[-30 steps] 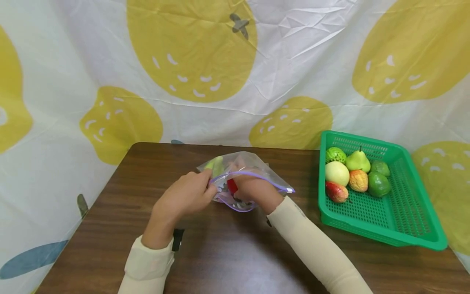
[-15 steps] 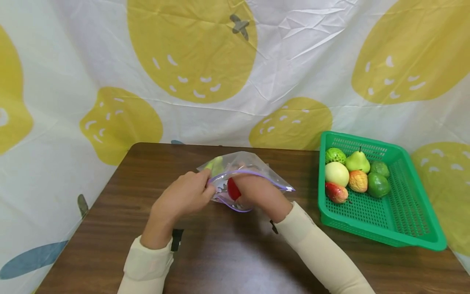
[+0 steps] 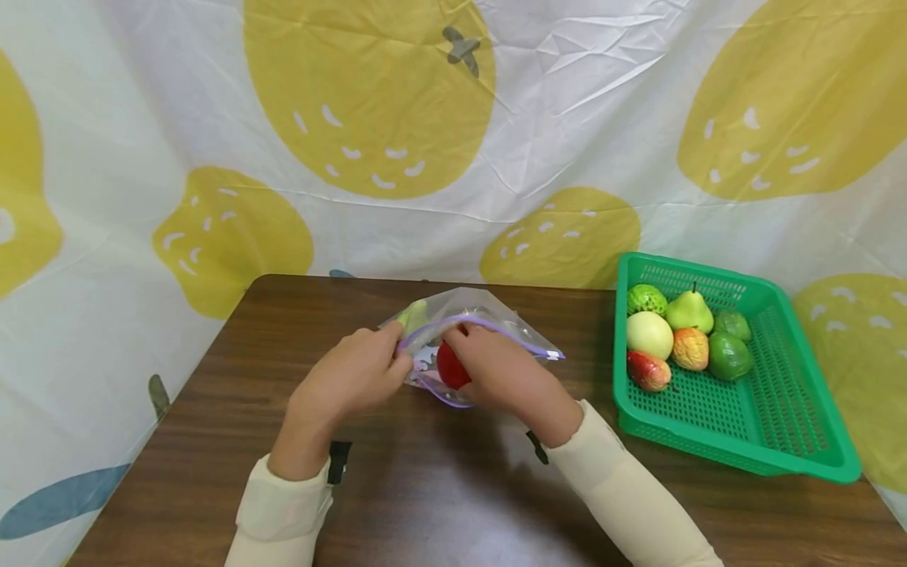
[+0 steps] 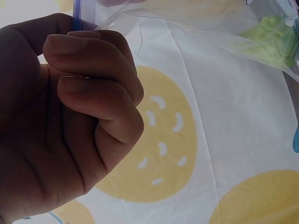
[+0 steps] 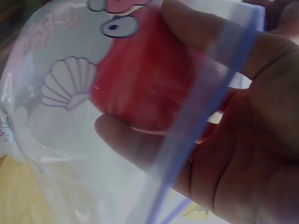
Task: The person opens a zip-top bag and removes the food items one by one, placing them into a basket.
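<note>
A clear zip bag (image 3: 468, 302) with a purple seal lies mouth toward me near the table's far edge. My left hand (image 3: 350, 374) pinches the left side of its opening; in the left wrist view the fingers (image 4: 100, 100) are curled in. Inside the bag mouth, my right hand (image 3: 506, 374) grips a smooth, rounded red fruit (image 3: 451, 367), thumb and fingers around its sides. The right wrist view shows this red fruit (image 5: 140, 79) behind the printed plastic; its exact kind is unclear. A yellow-green item (image 3: 414, 316) sits deeper in the bag, partly hidden.
On the right of the brown table (image 3: 425, 488) stands a green basket (image 3: 808, 394). It holds a pear (image 3: 690, 312), a red fruit (image 3: 648, 371), a pale round fruit (image 3: 649, 335) and several others. A lemon-print cloth (image 3: 397, 236) hangs behind.
My right hand has drawn back toward the bag's mouth with the red fruit, and more of both shows. The opening's upper edge has lifted slightly. My left hand stays nearly in place.
</note>
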